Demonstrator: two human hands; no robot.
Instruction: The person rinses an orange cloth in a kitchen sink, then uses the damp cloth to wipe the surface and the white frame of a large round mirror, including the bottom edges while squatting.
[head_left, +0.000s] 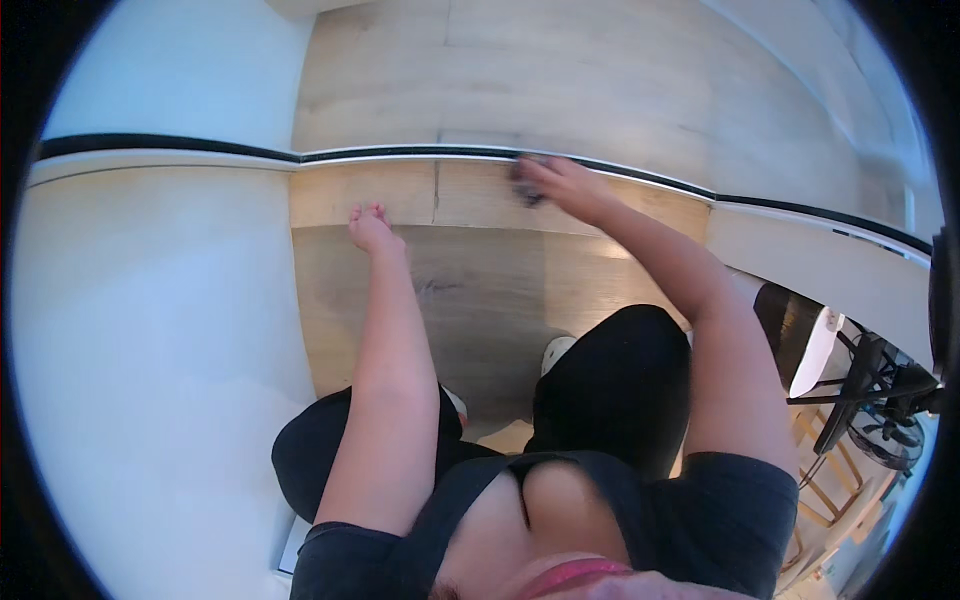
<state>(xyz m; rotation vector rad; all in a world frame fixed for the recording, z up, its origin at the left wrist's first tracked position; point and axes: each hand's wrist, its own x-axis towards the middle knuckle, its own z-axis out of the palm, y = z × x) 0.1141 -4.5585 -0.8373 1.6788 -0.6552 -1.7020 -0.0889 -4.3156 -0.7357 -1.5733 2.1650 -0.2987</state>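
My right hand (564, 186) is at the black strip with a white edge (420, 154) that crosses the wood-look floor. Its fingers are closed around a small dark object (528, 192), blurred, whose kind I cannot tell. Farther left, my left hand (370, 226) is held low over the near edge of the pale wood-look band (480, 195), with its fingers curled and no object seen in it. Whether it touches the floor is not clear. Between my knees, a duller part of the floor (480, 300) shows a faint dark mark.
A white wall or panel (150, 300) rises at the left. At the right stand another pale panel (817, 247), a dark box-like thing (787, 322), a black metal frame (855, 390), a fan (889, 439) and wooden chair parts (832, 480). My knees flank the near floor.
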